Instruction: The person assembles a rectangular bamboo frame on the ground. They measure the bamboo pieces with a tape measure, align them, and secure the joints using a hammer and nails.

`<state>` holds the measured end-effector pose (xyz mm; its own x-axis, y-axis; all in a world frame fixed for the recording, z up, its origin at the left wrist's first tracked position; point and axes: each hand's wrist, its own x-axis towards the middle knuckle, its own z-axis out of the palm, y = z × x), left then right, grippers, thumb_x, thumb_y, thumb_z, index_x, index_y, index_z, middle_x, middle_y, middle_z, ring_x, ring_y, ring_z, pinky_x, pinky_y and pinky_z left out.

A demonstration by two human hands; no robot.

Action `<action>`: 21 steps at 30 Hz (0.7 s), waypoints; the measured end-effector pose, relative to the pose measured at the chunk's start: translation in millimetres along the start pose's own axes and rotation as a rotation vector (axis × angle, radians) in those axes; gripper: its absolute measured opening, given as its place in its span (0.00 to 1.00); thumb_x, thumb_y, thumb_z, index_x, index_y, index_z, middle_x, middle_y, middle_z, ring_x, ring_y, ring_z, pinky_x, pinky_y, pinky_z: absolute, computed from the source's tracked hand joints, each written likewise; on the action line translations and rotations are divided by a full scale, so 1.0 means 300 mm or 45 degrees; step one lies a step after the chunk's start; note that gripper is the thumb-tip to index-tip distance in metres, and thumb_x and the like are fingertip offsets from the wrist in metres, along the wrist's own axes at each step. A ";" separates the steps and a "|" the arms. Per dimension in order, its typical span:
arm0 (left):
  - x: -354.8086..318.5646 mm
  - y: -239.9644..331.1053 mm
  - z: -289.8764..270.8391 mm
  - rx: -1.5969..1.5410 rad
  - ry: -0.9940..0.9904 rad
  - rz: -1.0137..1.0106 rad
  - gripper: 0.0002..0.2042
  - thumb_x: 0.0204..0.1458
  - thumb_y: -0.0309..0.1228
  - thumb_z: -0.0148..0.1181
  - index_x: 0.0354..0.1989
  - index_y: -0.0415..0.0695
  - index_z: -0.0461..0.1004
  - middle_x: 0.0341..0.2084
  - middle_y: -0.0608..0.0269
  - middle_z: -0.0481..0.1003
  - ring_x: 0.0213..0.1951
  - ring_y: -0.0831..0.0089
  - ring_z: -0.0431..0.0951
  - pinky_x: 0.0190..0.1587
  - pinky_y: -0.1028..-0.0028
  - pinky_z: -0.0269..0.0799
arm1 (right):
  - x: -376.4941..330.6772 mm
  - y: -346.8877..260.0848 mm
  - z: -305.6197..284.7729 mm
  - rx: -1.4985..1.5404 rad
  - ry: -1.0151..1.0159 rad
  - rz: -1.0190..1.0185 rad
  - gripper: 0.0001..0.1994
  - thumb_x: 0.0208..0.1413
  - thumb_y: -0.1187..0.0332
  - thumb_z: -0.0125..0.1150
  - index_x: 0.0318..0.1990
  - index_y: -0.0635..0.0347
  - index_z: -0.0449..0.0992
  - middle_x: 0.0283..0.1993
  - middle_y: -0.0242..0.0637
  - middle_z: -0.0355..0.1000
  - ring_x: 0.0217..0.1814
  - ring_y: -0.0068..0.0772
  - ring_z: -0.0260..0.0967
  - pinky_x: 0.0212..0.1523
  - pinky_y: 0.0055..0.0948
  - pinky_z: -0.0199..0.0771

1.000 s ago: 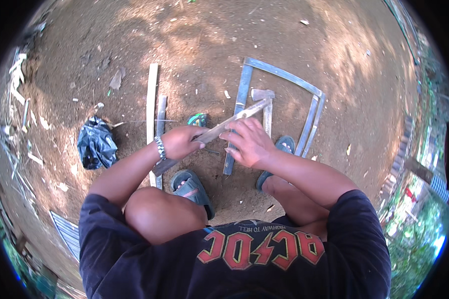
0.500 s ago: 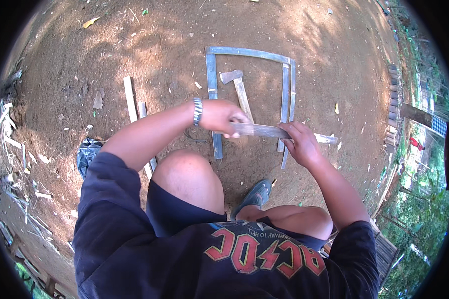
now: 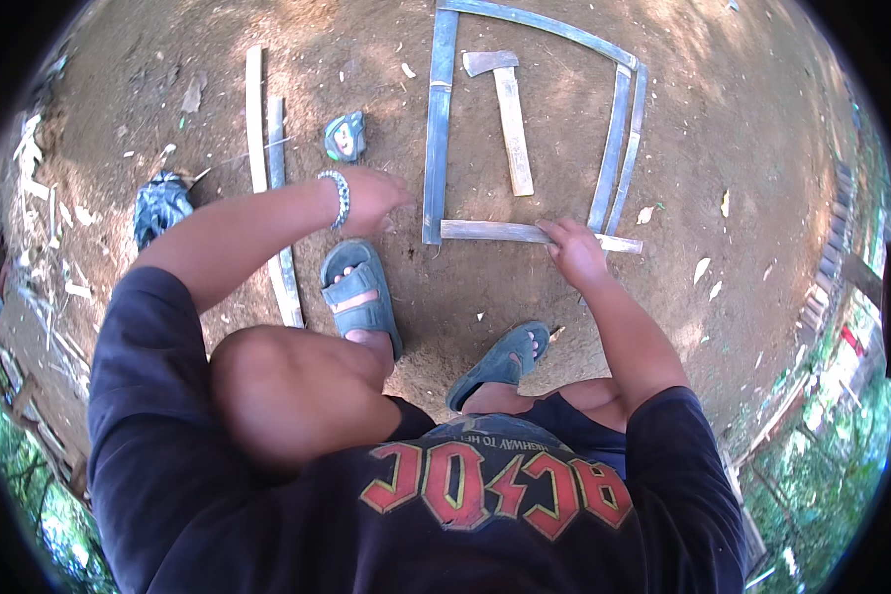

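Observation:
My right hand [image 3: 576, 252] pinches a flat wooden slat [image 3: 490, 231] near its right end. The slat lies crosswise on the ground, its left end beside the foot of a long upright slat [image 3: 440, 139]. Together with a top slat [image 3: 549, 27] and two close slats at the right [image 3: 612, 148], [image 3: 629, 148] it outlines a four-sided frame. Inside that outline rests a hatchet [image 3: 513, 129], head toward the far side. My left hand [image 3: 371, 200] hovers left of the frame, fingers somewhat blurred and stretched out, holding nothing.
Two more slats [image 3: 255, 119], [image 3: 277, 148] lie to the left, partly under my left forearm. A small crumpled packet [image 3: 345, 137] sits beyond my left hand. A dark plastic bag [image 3: 163, 206] and scattered wood chips [image 3: 35, 168] are further left. My sandaled feet stand near the frame.
The crosswise slat has gone down onto the ground at the frame's near side. My left hand has let go of it and moved left. My view has shifted, showing both feet.

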<state>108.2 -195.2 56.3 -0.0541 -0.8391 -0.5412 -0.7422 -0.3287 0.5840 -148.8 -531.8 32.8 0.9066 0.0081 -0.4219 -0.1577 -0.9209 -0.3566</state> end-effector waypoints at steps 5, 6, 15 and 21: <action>0.067 0.033 0.025 -0.122 -0.185 -0.549 0.26 0.56 0.44 0.65 0.58 0.39 0.72 0.51 0.41 0.78 0.55 0.46 0.78 0.59 0.55 0.72 | 0.032 -0.031 0.032 -0.005 -0.079 -0.052 0.23 0.53 0.70 0.66 0.59 0.44 0.78 0.49 0.37 0.74 0.56 0.46 0.72 0.58 0.43 0.74; 0.092 0.029 0.075 -0.243 -0.065 -0.643 0.27 0.56 0.45 0.65 0.58 0.38 0.72 0.50 0.41 0.78 0.55 0.46 0.78 0.59 0.56 0.72 | 0.038 -0.034 0.039 -0.019 -0.077 -0.066 0.24 0.53 0.70 0.66 0.59 0.44 0.78 0.49 0.37 0.74 0.56 0.46 0.72 0.58 0.42 0.74; 0.257 0.256 0.277 -0.803 0.695 -1.230 0.34 0.48 0.48 0.73 0.56 0.37 0.68 0.45 0.42 0.80 0.51 0.48 0.81 0.55 0.57 0.75 | 0.028 -0.018 0.091 -0.081 -0.158 -0.104 0.25 0.54 0.69 0.66 0.62 0.42 0.76 0.51 0.37 0.74 0.59 0.45 0.71 0.61 0.43 0.73; 0.251 0.286 0.321 -0.868 0.760 -1.265 0.31 0.49 0.45 0.72 0.56 0.39 0.70 0.46 0.44 0.81 0.51 0.48 0.81 0.56 0.57 0.75 | 0.013 -0.012 0.141 -0.122 -0.149 -0.087 0.25 0.56 0.67 0.65 0.63 0.40 0.75 0.53 0.36 0.74 0.60 0.44 0.71 0.61 0.42 0.73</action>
<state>-23.8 -244.8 7.3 0.7361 -0.1228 -0.6657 0.1908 -0.9059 0.3781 -161.1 -512.0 -2.8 0.8613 0.1119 -0.4956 -0.0544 -0.9495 -0.3089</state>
